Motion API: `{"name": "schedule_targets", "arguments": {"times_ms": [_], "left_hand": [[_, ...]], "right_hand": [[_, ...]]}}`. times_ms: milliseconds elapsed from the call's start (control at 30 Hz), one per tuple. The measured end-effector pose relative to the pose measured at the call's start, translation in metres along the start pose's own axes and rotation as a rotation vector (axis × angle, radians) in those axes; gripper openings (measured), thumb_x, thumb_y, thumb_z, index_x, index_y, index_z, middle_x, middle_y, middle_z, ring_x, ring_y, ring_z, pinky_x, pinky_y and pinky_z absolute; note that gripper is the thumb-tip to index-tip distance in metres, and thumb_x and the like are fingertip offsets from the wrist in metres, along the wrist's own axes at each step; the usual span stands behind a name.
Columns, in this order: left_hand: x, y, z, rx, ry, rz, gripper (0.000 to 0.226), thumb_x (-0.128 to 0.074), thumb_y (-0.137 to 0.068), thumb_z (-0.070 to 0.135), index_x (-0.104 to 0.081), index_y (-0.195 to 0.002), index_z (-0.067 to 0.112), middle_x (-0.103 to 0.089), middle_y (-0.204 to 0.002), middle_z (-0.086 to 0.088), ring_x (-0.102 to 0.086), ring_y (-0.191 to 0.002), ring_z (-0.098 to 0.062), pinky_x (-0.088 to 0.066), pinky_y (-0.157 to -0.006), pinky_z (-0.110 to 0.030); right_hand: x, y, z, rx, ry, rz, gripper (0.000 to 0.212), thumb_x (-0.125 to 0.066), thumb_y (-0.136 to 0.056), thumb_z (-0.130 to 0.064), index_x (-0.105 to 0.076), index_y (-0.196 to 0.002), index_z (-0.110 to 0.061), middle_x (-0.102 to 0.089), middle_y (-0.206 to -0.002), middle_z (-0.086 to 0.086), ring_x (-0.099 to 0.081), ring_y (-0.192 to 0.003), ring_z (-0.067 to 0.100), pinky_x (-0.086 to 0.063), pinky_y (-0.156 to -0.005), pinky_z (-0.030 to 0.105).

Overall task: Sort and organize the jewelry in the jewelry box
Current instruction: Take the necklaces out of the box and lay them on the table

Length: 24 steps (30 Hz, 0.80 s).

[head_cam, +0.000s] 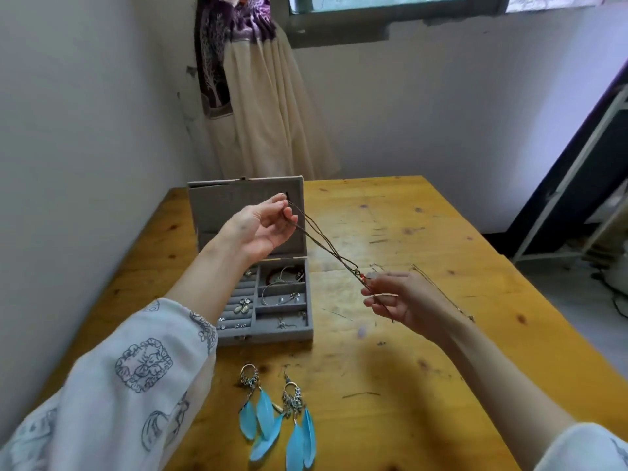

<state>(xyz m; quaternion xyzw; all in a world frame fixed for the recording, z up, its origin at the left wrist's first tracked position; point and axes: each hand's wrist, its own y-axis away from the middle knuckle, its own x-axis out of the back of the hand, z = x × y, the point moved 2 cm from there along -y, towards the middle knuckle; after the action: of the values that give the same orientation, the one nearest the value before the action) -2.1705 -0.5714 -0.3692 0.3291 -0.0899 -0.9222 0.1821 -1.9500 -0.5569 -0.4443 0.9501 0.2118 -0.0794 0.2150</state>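
Observation:
A grey jewelry box (268, 334) stands open on the wooden table, its lid (217, 212) upright. Its compartments hold rings, small earrings, a flower brooch (243, 305) and bangles (283, 280). My left hand (260, 226) is raised in front of the lid and pinches one end of a thin brown cord necklace (326, 248). My right hand (401, 297) pinches the other end, by a small red bead (362, 275), to the right of the box. The cord is stretched between both hands above the table.
Two blue feather earrings (278, 416) lie on the table (424, 368) in front of the box. A thin chain (438, 290) lies behind my right hand. A wall is close on the left; a curtain hangs behind the table, a metal rack stands at right.

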Motion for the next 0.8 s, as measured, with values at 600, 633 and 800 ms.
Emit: {"name": "schedule_targets", "arguments": {"times_ms": [600, 633, 800], "left_hand": [[-0.034, -0.067, -0.104, 0.025, -0.382, 0.022, 0.026, -0.049, -0.091, 0.0, -0.05, -0.113, 0.014, -0.056, -0.094, -0.001, -0.053, -0.083, -0.015, -0.046, -0.075, -0.028], [-0.034, -0.071, -0.105, 0.017, -0.385, 0.019, 0.021, -0.048, -0.092, 0.001, -0.052, -0.106, 0.016, -0.054, -0.091, 0.0, -0.052, -0.083, -0.014, -0.044, -0.076, -0.029], [-0.029, -0.096, -0.114, 0.005, -0.129, 0.048, 0.035, -0.039, -0.093, 0.0, -0.044, -0.124, 0.016, -0.047, -0.096, -0.003, -0.049, -0.088, -0.014, -0.044, -0.074, -0.029]], "right_hand": [[0.062, 0.026, 0.031, -0.13, 0.908, -0.008, 0.022, -0.052, -0.091, -0.021, -0.06, -0.071, -0.015, -0.057, -0.062, 0.0, -0.046, -0.044, 0.007, -0.033, -0.039, 0.015], [0.063, 0.024, 0.031, -0.131, 0.943, 0.002, 0.022, -0.051, -0.091, -0.022, -0.06, -0.072, -0.015, -0.058, -0.063, 0.001, -0.046, -0.042, 0.007, -0.034, -0.039, 0.016], [0.064, 0.016, 0.037, -0.163, 1.037, -0.036, 0.023, -0.047, -0.09, -0.025, -0.06, -0.074, -0.015, -0.054, -0.052, -0.006, -0.041, -0.034, 0.007, -0.034, -0.038, 0.017]]}}
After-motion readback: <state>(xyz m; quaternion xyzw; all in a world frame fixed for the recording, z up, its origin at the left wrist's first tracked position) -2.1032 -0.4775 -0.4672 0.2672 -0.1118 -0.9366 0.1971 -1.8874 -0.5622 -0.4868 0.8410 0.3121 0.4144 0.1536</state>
